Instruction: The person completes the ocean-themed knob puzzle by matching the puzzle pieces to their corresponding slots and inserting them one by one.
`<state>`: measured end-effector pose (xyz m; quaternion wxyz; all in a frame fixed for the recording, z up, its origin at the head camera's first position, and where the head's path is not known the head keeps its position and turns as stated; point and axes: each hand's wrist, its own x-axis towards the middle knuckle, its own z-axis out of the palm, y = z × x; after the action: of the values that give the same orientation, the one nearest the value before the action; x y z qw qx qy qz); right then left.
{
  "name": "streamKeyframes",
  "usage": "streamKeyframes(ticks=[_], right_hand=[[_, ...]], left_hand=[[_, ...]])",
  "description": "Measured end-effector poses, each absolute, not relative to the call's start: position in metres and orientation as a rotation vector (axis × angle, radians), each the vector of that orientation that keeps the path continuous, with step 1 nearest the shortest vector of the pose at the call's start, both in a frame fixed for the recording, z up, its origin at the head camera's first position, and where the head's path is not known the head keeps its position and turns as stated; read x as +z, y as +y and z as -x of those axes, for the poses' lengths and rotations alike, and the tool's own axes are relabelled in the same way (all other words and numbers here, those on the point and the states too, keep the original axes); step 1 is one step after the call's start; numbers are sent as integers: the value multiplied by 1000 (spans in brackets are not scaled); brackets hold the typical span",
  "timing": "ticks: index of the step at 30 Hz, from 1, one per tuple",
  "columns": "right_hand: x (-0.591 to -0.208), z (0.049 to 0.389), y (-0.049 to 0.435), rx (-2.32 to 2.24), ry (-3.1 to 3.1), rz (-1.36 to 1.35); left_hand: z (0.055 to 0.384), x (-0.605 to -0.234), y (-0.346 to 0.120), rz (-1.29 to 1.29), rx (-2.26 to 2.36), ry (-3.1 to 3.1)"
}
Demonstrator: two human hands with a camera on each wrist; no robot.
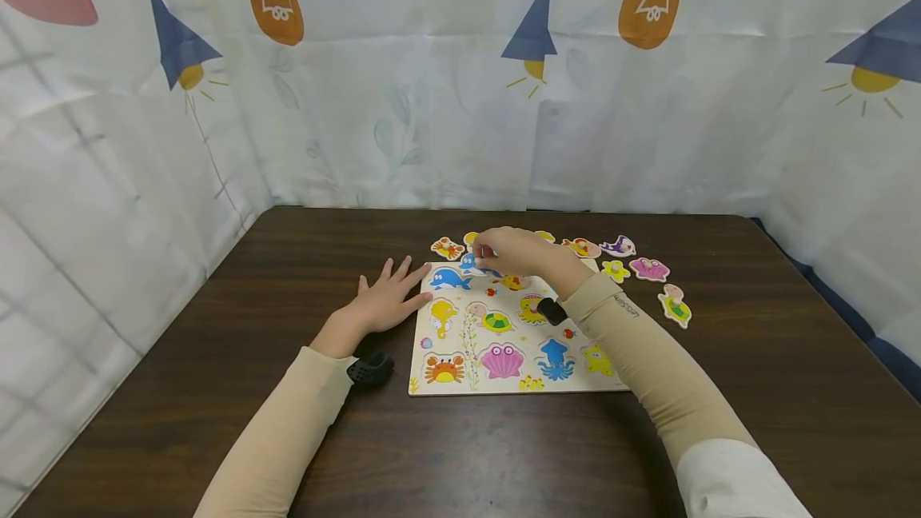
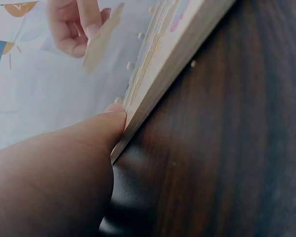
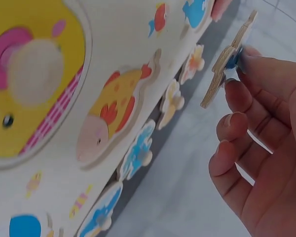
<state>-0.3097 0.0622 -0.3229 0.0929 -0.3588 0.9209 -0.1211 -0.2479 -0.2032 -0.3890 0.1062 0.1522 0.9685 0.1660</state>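
My right hand (image 1: 514,252) is above the far left edge of a white wooden puzzle board (image 1: 531,334) printed with sea animals. Its thumb and fingers pinch a blue puzzle piece (image 1: 470,264) by the small blue knob; the right wrist view shows this wooden piece (image 3: 218,74) nearly edge-on. To the left, my left hand (image 1: 384,298) has its fingers spread, with fingertips and thumb at the board's left edge. In the left wrist view, the thumb (image 2: 106,126) touches that edge. A blue whale picture (image 1: 450,279) lies just below the held piece.
Loose knobbed pieces lie beyond the board: a crab (image 1: 448,248), a fish (image 1: 581,248), a purple piece (image 1: 619,246), a yellow star (image 1: 615,270), a pink shell (image 1: 650,269) and a turtle (image 1: 675,307). The dark wood table (image 1: 288,262) meets a patterned curtain (image 1: 460,142) behind.
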Motion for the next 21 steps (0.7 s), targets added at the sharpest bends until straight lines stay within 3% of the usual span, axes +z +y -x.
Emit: streamKeyframes(ticks=[21], right_hand=[[-348,321,20,-356,2635,1097]], left_hand=[[247,-388,-203,-449,481,2856]])
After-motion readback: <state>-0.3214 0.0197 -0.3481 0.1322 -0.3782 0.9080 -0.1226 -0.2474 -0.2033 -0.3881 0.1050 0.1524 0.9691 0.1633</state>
